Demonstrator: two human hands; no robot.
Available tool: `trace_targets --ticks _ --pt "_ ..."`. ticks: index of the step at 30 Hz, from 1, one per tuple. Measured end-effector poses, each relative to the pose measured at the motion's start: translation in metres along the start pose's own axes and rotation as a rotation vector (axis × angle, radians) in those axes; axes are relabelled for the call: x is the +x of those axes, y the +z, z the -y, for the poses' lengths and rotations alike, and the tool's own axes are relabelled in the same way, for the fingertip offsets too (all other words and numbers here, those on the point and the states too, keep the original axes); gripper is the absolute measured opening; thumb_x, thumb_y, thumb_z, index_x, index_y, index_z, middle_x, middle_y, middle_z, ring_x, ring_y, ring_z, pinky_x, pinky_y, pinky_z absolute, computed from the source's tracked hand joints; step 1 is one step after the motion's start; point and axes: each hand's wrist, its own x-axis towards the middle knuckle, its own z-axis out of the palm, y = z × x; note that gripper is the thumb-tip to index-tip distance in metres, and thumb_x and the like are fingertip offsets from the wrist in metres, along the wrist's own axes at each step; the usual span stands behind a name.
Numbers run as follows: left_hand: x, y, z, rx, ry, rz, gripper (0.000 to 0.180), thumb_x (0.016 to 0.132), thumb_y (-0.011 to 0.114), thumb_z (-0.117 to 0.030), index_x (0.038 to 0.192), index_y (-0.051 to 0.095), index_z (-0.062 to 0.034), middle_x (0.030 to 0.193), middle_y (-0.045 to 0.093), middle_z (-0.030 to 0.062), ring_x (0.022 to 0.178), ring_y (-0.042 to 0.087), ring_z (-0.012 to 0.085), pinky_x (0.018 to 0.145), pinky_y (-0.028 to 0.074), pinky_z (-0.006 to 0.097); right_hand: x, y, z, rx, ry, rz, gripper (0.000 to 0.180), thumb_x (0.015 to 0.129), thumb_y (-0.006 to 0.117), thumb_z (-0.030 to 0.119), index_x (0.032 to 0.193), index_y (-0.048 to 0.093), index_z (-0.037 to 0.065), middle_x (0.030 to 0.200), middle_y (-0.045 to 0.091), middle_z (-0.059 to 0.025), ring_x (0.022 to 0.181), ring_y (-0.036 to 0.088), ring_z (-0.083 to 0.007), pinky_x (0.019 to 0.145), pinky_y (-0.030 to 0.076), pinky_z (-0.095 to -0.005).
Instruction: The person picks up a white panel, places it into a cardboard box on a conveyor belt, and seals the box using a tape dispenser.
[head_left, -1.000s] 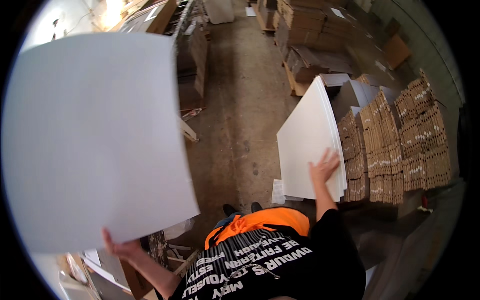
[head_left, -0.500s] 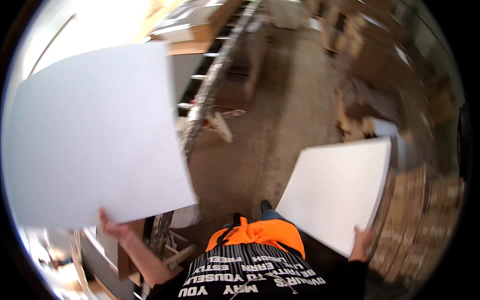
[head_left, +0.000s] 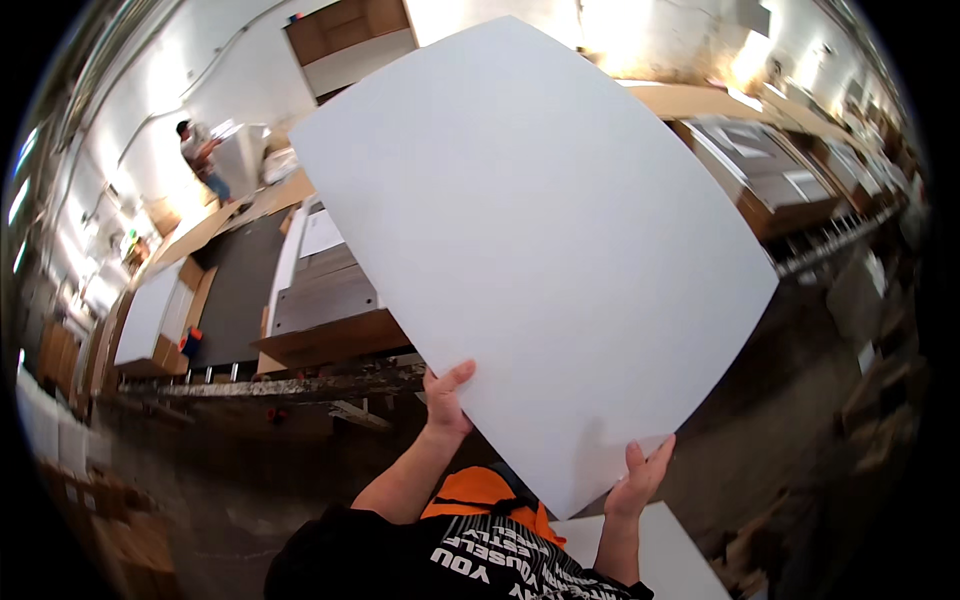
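A large white flat panel [head_left: 540, 240] is held up in front of me, tilted with one corner down near my waist. My left hand [head_left: 448, 400] grips its lower left edge, the thumb lying over the near face. At the lower right edge, my right hand [head_left: 640, 475] supports the panel with fingers and thumb at the rim. Below my right forearm lies another white panel [head_left: 675, 550], partly hidden by my arm and the raised panel.
A roller conveyor [head_left: 290, 386] runs behind the panel, carrying open cartons [head_left: 330, 340] with grey boards. More open cartons [head_left: 770, 180] stand on its right stretch. Far left, another person [head_left: 200, 155] stands near a white block. An orange-and-blue tape dispenser [head_left: 190, 342] rests by a carton.
My view has turned left toward the conveyor. My right hand has left the white panel on the right and come onto the raised panel, which now stands centrally before me.
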Motion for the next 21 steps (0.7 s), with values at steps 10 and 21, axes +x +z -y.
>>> trace_targets --ticks 10,21 --pt "0.092 -0.023 -0.02 -0.129 0.354 -0.243 0.057 0.09 0.06 -0.009 0.141 0.037 -0.0026 0.131 0.052 0.0119 0.121 0.053 0.028 0.101 0.046 0.042 0.188 0.164 -0.005 -0.169 0.188 0.399 0.064 0.073 0.074 -0.006 0.131 0.047 -0.007 0.122 0.062 -0.0155 0.111 0.06 -0.0234 0.098 0.047 -0.0349" --pt "0.18 -0.057 -0.031 0.456 -0.196 -0.73 0.064 0.091 0.069 -0.037 0.134 0.04 0.0006 0.115 0.057 0.0096 0.087 0.059 0.019 0.074 0.051 0.032 0.324 0.343 -0.091 -0.833 0.367 0.673 0.058 0.071 0.079 0.013 0.118 0.055 -0.01 0.109 0.063 -0.0198 0.096 0.065 -0.0308 0.084 0.053 -0.0414"
